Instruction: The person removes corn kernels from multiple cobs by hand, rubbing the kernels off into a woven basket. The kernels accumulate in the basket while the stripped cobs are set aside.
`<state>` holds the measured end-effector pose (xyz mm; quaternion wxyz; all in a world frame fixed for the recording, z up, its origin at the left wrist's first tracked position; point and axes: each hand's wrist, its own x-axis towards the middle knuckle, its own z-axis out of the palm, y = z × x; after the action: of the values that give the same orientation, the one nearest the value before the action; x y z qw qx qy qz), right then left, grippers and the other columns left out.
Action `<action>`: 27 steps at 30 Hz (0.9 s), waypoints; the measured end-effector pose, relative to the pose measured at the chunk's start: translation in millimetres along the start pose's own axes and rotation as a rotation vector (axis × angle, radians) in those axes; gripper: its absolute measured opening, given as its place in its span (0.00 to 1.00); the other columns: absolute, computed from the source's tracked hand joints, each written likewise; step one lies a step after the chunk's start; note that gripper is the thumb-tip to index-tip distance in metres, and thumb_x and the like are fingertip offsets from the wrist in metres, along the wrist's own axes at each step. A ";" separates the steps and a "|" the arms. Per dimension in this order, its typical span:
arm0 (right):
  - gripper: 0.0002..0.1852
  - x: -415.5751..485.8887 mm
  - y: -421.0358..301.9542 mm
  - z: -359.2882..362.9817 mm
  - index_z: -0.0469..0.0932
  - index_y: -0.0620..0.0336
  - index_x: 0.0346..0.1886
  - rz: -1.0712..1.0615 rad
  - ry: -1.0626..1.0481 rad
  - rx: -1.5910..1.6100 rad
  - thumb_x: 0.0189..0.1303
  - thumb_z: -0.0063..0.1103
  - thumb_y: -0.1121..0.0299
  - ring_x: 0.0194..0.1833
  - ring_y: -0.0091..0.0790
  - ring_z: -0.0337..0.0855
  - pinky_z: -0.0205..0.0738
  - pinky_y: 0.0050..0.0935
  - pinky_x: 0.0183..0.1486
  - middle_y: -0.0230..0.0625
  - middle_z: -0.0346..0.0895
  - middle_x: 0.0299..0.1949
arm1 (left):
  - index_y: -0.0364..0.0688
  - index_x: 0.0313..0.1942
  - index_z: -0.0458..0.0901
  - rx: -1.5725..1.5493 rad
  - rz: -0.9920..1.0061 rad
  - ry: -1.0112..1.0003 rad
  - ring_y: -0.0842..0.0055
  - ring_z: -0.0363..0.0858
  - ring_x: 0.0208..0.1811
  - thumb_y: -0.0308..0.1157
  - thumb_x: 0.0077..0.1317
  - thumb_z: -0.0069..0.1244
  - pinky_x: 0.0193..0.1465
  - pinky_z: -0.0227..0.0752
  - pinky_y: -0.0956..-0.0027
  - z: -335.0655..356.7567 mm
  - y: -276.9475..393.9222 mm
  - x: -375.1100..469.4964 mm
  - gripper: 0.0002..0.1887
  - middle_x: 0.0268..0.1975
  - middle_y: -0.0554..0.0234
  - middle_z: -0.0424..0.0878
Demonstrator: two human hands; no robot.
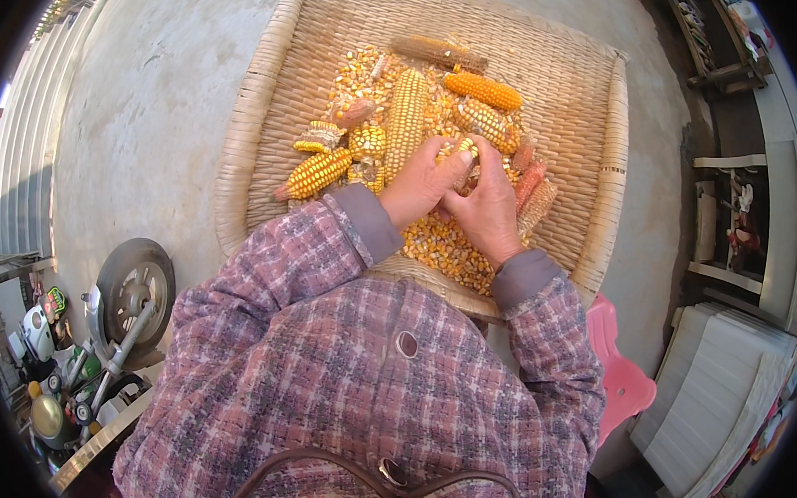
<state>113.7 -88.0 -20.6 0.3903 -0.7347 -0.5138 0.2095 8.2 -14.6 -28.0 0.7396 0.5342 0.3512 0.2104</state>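
Note:
My left hand (426, 179) and my right hand (487, 203) meet over a woven tray (574, 123), both gripping one partly shelled corn cob (468, 146). Fingers hide most of that cob. Loose kernels (449, 248) lie in a heap below my hands and spread beyond them. A long yellow corn cob (406, 114) lies just left of centre, and an orange one (482, 91) lies above my right hand. Another yellow cob (319, 172) rests at the left of the pile. Bare reddish cobs (530, 183) lie beside my right hand.
The tray has a raised rim over a concrete floor (156, 101). A pink plastic stool (618, 382) stands near its lower right corner. At the left are a wheel (136, 296) and vehicle parts; at the right, a white ridged container (716, 387) and wooden furniture (731, 161).

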 end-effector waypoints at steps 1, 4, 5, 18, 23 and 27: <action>0.38 0.3 -2.5 -1.1 0.62 0.64 0.61 -0.008 -0.008 -0.003 0.44 0.69 0.68 0.55 0.50 0.72 0.70 0.39 0.56 0.51 0.70 0.53 | 0.34 0.47 0.73 -0.024 0.019 0.011 0.81 0.76 0.35 0.43 0.72 0.40 0.37 0.73 0.75 -0.8 -1.6 0.6 0.19 0.35 0.61 0.77; 0.37 -0.1 -7.3 -3.4 0.63 0.63 0.60 -0.003 -0.015 0.019 0.44 0.68 0.68 0.54 0.50 0.73 0.70 0.40 0.55 0.50 0.70 0.52 | 0.35 0.47 0.74 -0.078 0.052 0.029 0.82 0.74 0.38 0.42 0.72 0.41 0.40 0.71 0.75 -6.2 -9.4 5.3 0.18 0.37 0.63 0.76; 0.37 -0.5 -7.8 -3.1 0.63 0.63 0.60 -0.026 -0.002 0.011 0.44 0.68 0.69 0.54 0.50 0.73 0.70 0.40 0.55 0.50 0.70 0.53 | 0.36 0.48 0.74 -0.085 0.046 0.026 0.83 0.73 0.41 0.42 0.72 0.41 0.44 0.70 0.75 -9.8 -10.8 6.5 0.17 0.41 0.64 0.76; 0.40 -1.6 -5.8 -1.3 0.63 0.61 0.61 -0.183 -0.005 -0.109 0.41 0.71 0.70 0.57 0.49 0.71 0.68 0.40 0.58 0.47 0.70 0.55 | 0.38 0.38 0.76 -0.184 0.136 0.092 0.85 0.72 0.35 0.43 0.72 0.41 0.40 0.69 0.74 -5.9 -11.1 13.9 0.16 0.33 0.67 0.76; 0.40 -2.6 -10.1 -3.6 0.63 0.61 0.62 -0.127 -0.027 -0.044 0.42 0.71 0.69 0.57 0.48 0.71 0.68 0.40 0.57 0.48 0.70 0.55 | 0.37 0.38 0.76 -0.316 0.009 0.083 0.84 0.73 0.34 0.43 0.72 0.42 0.35 0.69 0.74 -9.2 -10.9 11.7 0.16 0.33 0.66 0.77; 0.39 -0.8 -8.4 -5.3 0.63 0.63 0.61 -0.100 -0.037 -0.027 0.43 0.71 0.67 0.57 0.48 0.70 0.67 0.40 0.58 0.48 0.70 0.54 | 0.35 0.38 0.75 -0.311 0.005 0.052 0.80 0.74 0.33 0.45 0.71 0.44 0.34 0.70 0.72 -9.1 -3.1 10.0 0.19 0.33 0.65 0.78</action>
<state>112.1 -89.2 -10.8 0.3807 -0.7093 -0.5600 0.1960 7.9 -2.9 -35.5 0.8036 0.4083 0.3322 0.2777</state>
